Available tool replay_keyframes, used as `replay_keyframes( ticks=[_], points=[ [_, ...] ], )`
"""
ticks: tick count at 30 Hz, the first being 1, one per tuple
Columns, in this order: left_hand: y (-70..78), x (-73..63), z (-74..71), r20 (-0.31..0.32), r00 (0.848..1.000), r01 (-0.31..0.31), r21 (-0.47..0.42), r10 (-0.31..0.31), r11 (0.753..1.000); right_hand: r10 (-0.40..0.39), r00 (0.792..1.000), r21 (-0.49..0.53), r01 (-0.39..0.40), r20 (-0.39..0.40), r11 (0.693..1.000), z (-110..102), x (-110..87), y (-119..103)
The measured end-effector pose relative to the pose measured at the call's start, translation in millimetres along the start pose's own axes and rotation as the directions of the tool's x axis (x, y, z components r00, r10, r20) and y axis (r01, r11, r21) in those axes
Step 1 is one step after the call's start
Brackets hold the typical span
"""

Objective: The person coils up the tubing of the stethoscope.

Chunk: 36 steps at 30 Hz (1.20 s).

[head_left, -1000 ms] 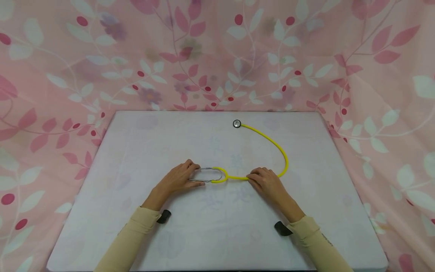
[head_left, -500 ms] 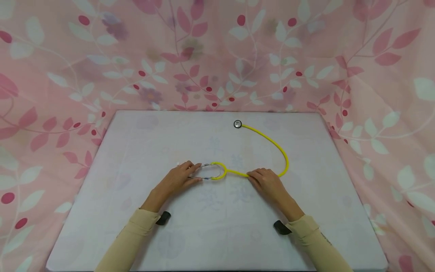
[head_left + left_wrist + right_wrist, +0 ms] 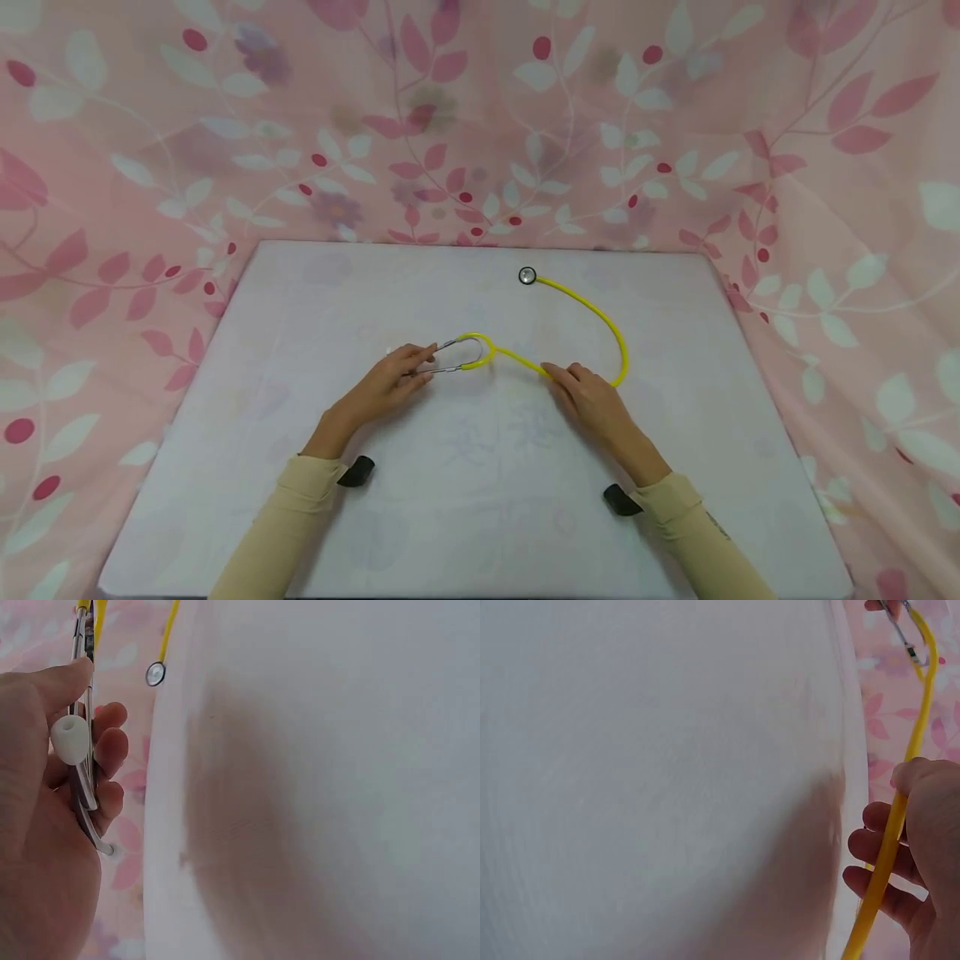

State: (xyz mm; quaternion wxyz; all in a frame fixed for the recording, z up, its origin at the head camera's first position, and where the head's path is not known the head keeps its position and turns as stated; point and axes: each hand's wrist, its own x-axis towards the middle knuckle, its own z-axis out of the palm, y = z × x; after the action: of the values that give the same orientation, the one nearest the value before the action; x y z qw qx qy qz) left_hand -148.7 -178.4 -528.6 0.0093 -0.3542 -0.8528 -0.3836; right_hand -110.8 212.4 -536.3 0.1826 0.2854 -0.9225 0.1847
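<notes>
A stethoscope with yellow tubing (image 3: 617, 329) stretches between both hands, its round chestpiece (image 3: 527, 275) lying near the table's far edge. My left hand (image 3: 386, 379) grips the two metal ear tubes (image 3: 84, 769), thumb on one side and fingers curled on the other. A white eartip (image 3: 70, 740) shows beside the palm in the left wrist view. My right hand (image 3: 592, 404) holds the yellow tube below the Y-fork, with the thumb (image 3: 911, 776) and curled fingers around it in the right wrist view. The fork end is raised over the table and casts a shadow.
The table (image 3: 480, 517) wears a white cloth. Behind it and at both sides hangs a pink floral curtain (image 3: 480, 125). Dark wrist devices (image 3: 356, 472) sit at both cuffs of the beige sleeves (image 3: 285, 517).
My left hand has lifted the ear tubes and moved slightly up and left, tilting the fork end. The tube's curve has shifted a little left; the right hand stays almost in place.
</notes>
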Motion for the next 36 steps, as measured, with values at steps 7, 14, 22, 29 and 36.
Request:
replay_keyframes(
  ticks=[7,14,22,29,36],
  points=[
    [1.5,-0.4,-13.3,-0.084,0.994,0.063,-0.005,-0.064,0.998,-0.039,0.995,-0.053,0.034,-0.091,0.998,-1,-9.2,11],
    [3.3,7.4,-10.7,-0.113,0.993,0.051,0.048,-0.045,0.998,-0.131,0.991,-0.118,0.128,-0.015,0.985,4,-8.0,8],
    [9.3,22.1,-10.4,-0.136,0.990,-0.020,0.113,0.035,0.993,-0.240,0.964,-0.158,0.256,0.110,0.954,4,2.1,-27],
    [14.5,30.2,-6.2,-0.094,0.993,-0.053,0.134,0.066,0.990,-0.351,0.912,-0.126,0.381,0.210,0.916,-7,22.1,-78],
    [21.1,35.0,-1.2,-0.014,0.996,-0.082,0.088,0.084,0.993,-0.357,0.901,-0.104,0.391,0.248,0.915,-20,47.6,-109]
  ],
)
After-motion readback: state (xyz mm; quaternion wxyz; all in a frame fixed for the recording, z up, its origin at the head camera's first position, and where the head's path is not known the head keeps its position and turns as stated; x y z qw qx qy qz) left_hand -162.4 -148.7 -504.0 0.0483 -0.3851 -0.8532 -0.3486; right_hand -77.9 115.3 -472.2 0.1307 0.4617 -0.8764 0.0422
